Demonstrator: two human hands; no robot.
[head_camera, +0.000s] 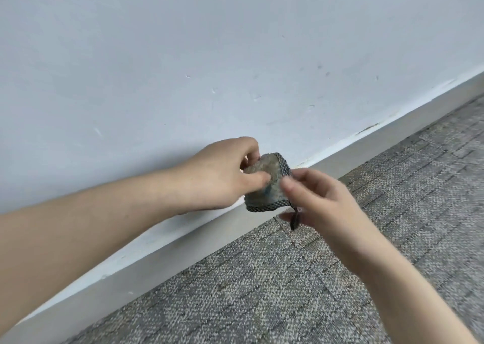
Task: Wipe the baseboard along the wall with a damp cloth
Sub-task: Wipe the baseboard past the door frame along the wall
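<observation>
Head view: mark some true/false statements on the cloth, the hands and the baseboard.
1. Both the left hand and the right hand hold the cloth. True.
2. The cloth lies spread flat on the carpet. False: it is bunched up and held off the floor between the hands.
3. A white baseboard runs between the wall and the carpet. True.
4. The floor is bare wood. False: it is grey carpet.
5. A dark loop hangs from the cloth's lower right corner. True.
</observation>
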